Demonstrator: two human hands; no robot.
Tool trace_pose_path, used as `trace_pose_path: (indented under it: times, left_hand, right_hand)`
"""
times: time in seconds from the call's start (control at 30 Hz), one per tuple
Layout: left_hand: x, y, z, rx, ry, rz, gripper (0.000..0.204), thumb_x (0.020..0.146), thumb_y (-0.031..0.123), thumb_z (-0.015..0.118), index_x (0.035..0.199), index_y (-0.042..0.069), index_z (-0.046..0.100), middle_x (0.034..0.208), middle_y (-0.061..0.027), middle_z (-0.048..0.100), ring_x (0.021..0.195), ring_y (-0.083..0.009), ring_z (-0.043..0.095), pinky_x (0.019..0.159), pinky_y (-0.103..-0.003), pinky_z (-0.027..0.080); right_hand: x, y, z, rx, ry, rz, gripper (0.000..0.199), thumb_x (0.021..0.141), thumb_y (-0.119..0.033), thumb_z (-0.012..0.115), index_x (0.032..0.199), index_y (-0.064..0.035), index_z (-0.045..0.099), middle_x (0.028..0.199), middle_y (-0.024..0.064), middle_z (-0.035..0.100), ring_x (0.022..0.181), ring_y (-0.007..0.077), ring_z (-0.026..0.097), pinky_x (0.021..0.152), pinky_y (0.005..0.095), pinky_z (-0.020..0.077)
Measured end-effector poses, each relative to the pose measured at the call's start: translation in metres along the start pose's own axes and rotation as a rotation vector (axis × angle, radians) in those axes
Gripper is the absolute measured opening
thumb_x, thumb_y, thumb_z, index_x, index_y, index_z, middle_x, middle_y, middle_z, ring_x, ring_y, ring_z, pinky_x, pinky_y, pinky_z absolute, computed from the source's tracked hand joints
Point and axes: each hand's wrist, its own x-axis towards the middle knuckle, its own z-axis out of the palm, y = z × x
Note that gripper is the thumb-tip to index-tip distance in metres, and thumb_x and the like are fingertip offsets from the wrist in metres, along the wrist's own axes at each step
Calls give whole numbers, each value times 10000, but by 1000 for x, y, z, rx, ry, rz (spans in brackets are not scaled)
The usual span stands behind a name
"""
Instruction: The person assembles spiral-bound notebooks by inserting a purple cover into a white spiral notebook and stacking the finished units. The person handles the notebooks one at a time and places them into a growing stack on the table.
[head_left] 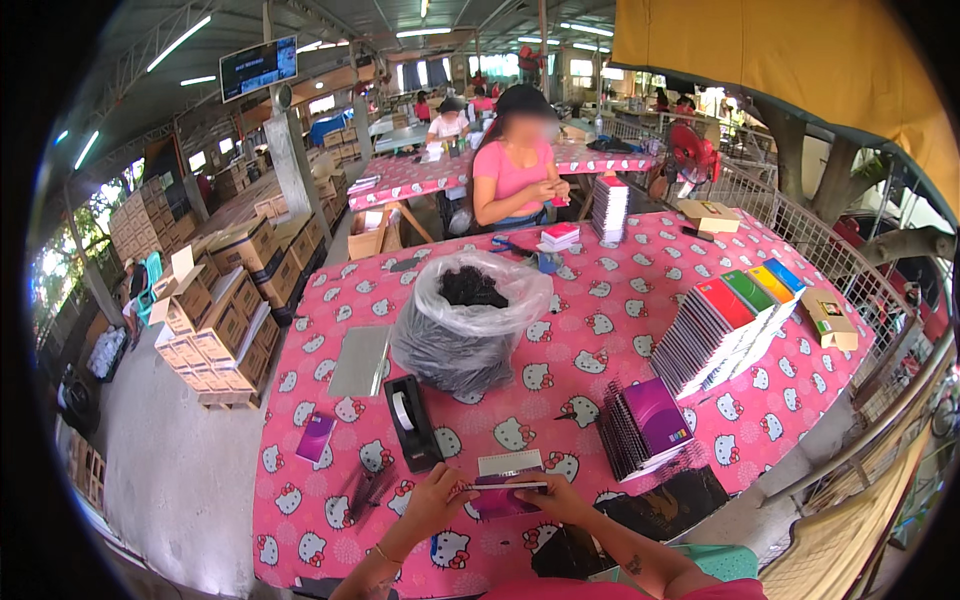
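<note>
My left hand [437, 498] and my right hand [556, 498] are closed on opposite ends of a thin notebook [500, 487], seen nearly edge-on. Just beneath it, a purple cover [507, 503] shows on the table, with a pale page [510, 463] beyond; whether they belong to one notebook I cannot tell. Left of my hands are loose black binding coils [368, 492] and a black tape dispenser [412, 425]. Another purple notebook [315, 437] lies farther left. To the right stands a stack of purple notebooks [655, 415] with black coils.
A clear plastic bag [420, 345] of black coils stands mid-table, beside a grey sheet [360, 362]. Rows of coloured notebooks [722, 305] and a cardboard box [828, 318] sit at right. A black folder [672, 505] lies near my right arm. Across the table, a person [515, 175] handles something small.
</note>
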Motion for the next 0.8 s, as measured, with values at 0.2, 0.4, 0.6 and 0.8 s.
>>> trace_pose_path:
  times: [0.2, 0.4, 0.6, 0.8]
  left_hand:
    - [-23, 41, 46, 519, 185, 9, 701, 917, 438, 601, 1369, -72, 438, 1497, -271, 346, 1408, -453, 292, 1101, -667, 161]
    - [11, 39, 20, 450, 244, -24, 739, 934, 538, 540, 1399, -30, 453, 1511, -235, 382, 1453, -425, 268, 1131, -702, 73]
    - [-17, 44, 44, 535, 157, -14, 765, 945, 553, 502, 1411, -50, 428, 1528, -225, 368, 1451, -413, 277, 1128, -703, 61]
    - [-6, 50, 33, 570, 121, 22, 855, 905, 588, 531, 1437, -66, 388, 1539, -244, 341, 1468, -418, 245, 1119, -713, 64]
  right_hand:
    - [0, -48, 25, 199, 181, 166, 273, 939, -85, 670, 1207, -36, 675, 972, 3, 703, 856, 48, 587, 757, 227, 490]
    - [1, -41, 18, 90, 154, 34, 286, 951, -145, 674, 1204, -12, 659, 961, -27, 662, 828, 39, 564, 732, 227, 476]
    - [-7, -64, 18, 146, 179, 117, 289, 945, -172, 683, 1195, -29, 660, 935, -34, 668, 816, 44, 576, 705, 237, 484]
    - [-9, -57, 16, 190, 189, 167, 278, 953, -143, 662, 1204, -23, 655, 986, 2, 693, 852, 59, 600, 756, 237, 501]
